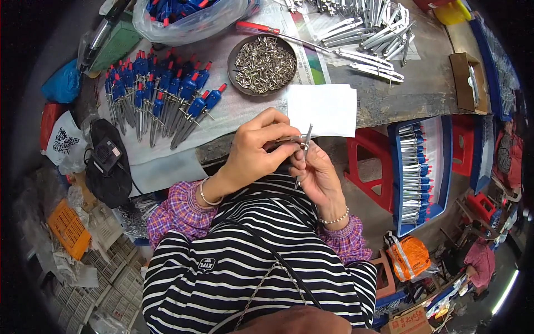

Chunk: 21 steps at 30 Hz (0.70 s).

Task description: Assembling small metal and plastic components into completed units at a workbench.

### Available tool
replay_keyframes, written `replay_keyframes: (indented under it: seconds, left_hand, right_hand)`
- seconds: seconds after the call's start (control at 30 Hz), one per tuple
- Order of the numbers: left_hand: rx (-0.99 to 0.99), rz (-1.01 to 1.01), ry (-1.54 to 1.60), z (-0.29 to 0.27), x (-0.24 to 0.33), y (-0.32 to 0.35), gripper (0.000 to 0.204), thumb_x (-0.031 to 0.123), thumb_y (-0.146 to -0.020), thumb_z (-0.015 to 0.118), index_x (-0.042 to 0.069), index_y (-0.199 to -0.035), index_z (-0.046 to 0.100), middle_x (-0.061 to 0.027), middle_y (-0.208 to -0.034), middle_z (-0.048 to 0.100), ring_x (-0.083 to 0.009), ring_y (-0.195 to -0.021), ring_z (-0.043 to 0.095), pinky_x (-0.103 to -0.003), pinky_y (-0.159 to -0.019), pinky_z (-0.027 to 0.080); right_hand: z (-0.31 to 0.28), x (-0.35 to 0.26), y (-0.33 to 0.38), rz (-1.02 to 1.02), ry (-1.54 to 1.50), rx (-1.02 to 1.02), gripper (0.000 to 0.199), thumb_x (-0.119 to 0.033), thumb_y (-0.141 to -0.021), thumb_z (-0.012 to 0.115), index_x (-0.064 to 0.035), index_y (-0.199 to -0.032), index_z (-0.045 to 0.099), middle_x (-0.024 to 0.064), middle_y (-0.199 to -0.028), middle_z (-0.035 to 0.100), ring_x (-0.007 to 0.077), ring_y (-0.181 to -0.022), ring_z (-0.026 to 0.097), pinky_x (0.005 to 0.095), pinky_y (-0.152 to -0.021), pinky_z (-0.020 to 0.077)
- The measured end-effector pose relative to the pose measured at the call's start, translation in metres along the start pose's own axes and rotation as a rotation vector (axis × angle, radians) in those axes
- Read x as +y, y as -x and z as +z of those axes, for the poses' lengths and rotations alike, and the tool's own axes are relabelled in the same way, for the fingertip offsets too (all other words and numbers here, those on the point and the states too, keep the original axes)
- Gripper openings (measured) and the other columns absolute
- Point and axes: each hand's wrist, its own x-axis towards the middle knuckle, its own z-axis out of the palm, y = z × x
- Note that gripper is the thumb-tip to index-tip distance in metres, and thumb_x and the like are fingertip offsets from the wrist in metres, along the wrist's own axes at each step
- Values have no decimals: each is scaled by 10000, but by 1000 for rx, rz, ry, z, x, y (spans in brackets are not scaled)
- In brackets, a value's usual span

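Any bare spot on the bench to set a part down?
Two: the white sheet, lower right of the bowl; and dark benchtop between that sheet and the open cardboard box, below the silver metal parts. Crowded: left, with blue-handled tools; far side, with the plastic bag and those parts.

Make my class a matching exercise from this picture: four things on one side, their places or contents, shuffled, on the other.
Things
1. Slim metal part
2. Small metal pins
3. White sheet
4. Blue tray

Places or contents
A. At the table's near edge
B. Holds a row of blue-and-metal tools
C. Inside a round dark bowl
D. Between left hand and right hand

Pairs: 1-D, 2-C, 3-A, 4-B
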Motion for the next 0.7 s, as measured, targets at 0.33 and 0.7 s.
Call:
replay_keyframes:
  seconds: [0.33,0.7]
  left_hand:
    - [-4,52,-82,4,-1,0,177,-68,-687,632,-30,-860,622,-79,-828,555,-111,-639,544,-213,-533,413]
    - [-33,44,-84,4,-4,0,166,-82,-705,601,-44,-866,601,-91,-801,543,-146,-657,538,-229,-539,402]
  right_hand:
    - [-1,4,-1,10,10,22,268,-202,-890,596,-23,-1075,522,33,-819,582,105,-678,509,227,-581,425]
    - [-1,5,-3,8,-3,36,210,-132,-883,603,-6,-1040,542,73,-852,599,125,-704,547,248,-613,459]
